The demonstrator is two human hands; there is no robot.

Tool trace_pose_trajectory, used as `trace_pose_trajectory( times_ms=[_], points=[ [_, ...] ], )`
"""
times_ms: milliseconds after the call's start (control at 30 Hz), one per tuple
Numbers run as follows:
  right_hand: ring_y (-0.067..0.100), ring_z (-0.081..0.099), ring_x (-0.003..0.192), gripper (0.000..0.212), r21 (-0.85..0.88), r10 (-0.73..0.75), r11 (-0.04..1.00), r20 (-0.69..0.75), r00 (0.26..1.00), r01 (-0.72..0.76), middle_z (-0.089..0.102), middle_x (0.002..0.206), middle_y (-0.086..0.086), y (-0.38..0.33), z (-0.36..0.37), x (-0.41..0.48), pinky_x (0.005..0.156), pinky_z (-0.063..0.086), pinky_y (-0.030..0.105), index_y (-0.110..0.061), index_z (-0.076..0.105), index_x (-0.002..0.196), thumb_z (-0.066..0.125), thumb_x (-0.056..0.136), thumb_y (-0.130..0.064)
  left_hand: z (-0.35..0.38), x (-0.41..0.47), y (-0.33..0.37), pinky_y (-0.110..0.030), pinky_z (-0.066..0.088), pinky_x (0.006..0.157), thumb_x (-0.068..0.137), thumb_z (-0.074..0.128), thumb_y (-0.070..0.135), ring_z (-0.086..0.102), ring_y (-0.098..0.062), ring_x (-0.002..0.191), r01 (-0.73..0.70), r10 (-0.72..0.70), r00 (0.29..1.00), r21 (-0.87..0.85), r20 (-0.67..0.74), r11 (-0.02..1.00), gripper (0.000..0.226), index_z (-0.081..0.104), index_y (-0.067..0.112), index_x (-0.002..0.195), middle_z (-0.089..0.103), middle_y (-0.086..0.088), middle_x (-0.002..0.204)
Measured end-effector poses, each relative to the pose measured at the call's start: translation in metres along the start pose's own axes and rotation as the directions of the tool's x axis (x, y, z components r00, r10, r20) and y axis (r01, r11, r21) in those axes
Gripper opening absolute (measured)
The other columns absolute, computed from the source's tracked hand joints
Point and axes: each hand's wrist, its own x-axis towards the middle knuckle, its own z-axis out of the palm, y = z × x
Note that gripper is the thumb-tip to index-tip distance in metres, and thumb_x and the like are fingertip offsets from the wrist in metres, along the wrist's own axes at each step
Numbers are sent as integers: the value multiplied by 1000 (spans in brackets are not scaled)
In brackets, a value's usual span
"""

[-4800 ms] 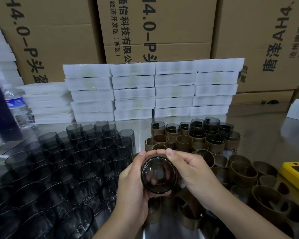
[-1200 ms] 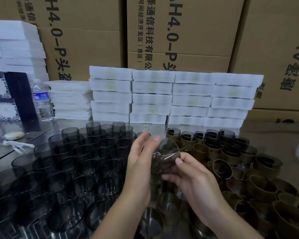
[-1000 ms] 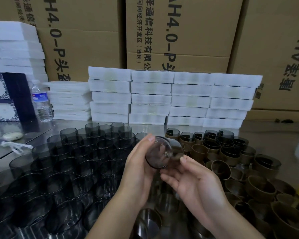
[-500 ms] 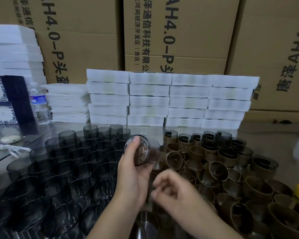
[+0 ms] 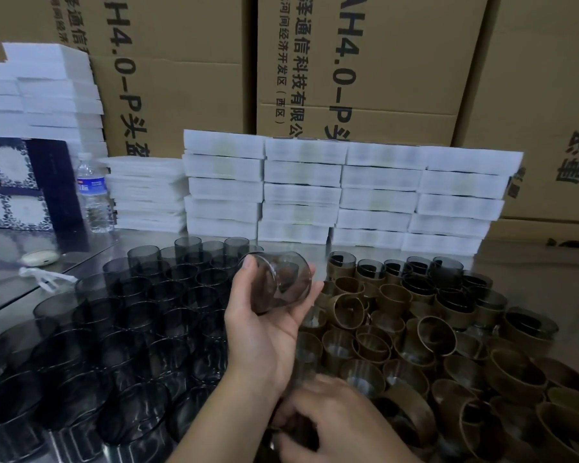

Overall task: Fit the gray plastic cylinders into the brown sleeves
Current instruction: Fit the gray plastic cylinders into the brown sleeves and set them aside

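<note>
My left hand (image 5: 261, 329) grips a smoky gray plastic cylinder (image 5: 281, 282), tilted on its side above the middle of the table. My right hand (image 5: 331, 419) is low at the bottom edge with fingers curled down among the parts; what it holds, if anything, is hidden. Several upright gray cylinders (image 5: 141, 312) crowd the left half of the table. Loose brown sleeves (image 5: 438, 335) are heaped on the right. Several sleeves with cylinders inside them (image 5: 371, 272) stand in a row behind that heap.
Stacks of white foam trays (image 5: 341, 195) line the back, with large cardboard boxes (image 5: 181, 78) behind them. A water bottle (image 5: 94, 195) and a dark patterned box (image 5: 17, 188) stand at the far left. A small cream object (image 5: 39, 257) lies on the metal table.
My right hand has let go of the cylinder and dropped to the bottom of the view. My left hand keeps the cylinder and has lifted it slightly.
</note>
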Motion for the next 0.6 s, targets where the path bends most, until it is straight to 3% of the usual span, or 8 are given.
trace_pose_trajectory(
  times_ms=[133, 233, 267, 367, 433, 533, 600],
  points=[
    [0, 56, 90, 32, 57, 124, 992, -231, 965, -114, 64, 94, -13, 1, 1, -5, 80, 44, 14, -38, 61, 96, 48, 71, -53, 1, -1, 1, -43, 60, 69, 59, 76, 38, 69, -44, 94, -6, 5, 998, 29, 58, 1000, 42, 63, 7, 86, 69, -16, 85],
    [3, 61, 67, 18, 270, 305, 941, -422, 854, -203, 67, 77, -14, 12, -11, -7, 66, 50, 23, -40, 56, 90, 56, 73, -47, -2, -1, 0, -41, 60, 65, 69, 67, 37, 70, -45, 90, -8, 5, 998, 52, 56, 999, 31, 64, 9, 83, 69, -15, 87],
    [4, 61, 60, 7, 391, 379, 897, -437, 815, -208, 68, 71, -9, 16, -16, -6, 62, 51, 27, -38, 58, 86, 61, 79, -38, -3, 0, -1, -39, 60, 63, 71, 65, 38, 71, -43, 87, -11, 7, 999, 71, 47, 997, 30, 67, 10, 81, 70, -15, 87],
    [7, 63, 58, 14, 649, 517, 746, -423, 745, -150, 69, 67, 0, 24, -29, -4, 60, 49, 28, -28, 61, 76, 60, 87, -19, -7, 2, -2, -32, 59, 56, 72, 64, 43, 72, -38, 82, -39, 36, 999, 199, 18, 979, 28, 73, 18, 79, 71, -12, 86],
    [9, 65, 61, 17, 721, 553, 686, -429, 714, -98, 70, 70, 1, 26, -35, -4, 59, 49, 24, -23, 61, 75, 57, 90, -16, -9, 4, -4, -32, 58, 56, 65, 69, 45, 73, -36, 80, -32, 38, 999, 305, -13, 952, 35, 70, 21, 91, 72, -10, 86],
    [5, 62, 56, 14, 780, 600, 625, -455, 658, -31, 69, 67, -4, 30, -39, -4, 45, 43, 14, -16, 61, 80, 55, 92, -15, -12, 6, -9, -33, 59, 59, 56, 74, 45, 73, -31, 78, 8, 7, 1000, 468, -31, 884, 51, 68, 26, 103, 73, -3, 81],
    [8, 62, 58, 11, 800, 610, 598, -485, 627, 38, 67, 67, 0, 31, -42, -4, 47, 46, 15, -11, 61, 83, 56, 92, -14, -15, 6, -14, -38, 60, 65, 64, 77, 39, 73, -31, 81, 29, -22, 1000, 550, -18, 834, 38, 71, 27, 99, 73, -3, 87]
  ],
)
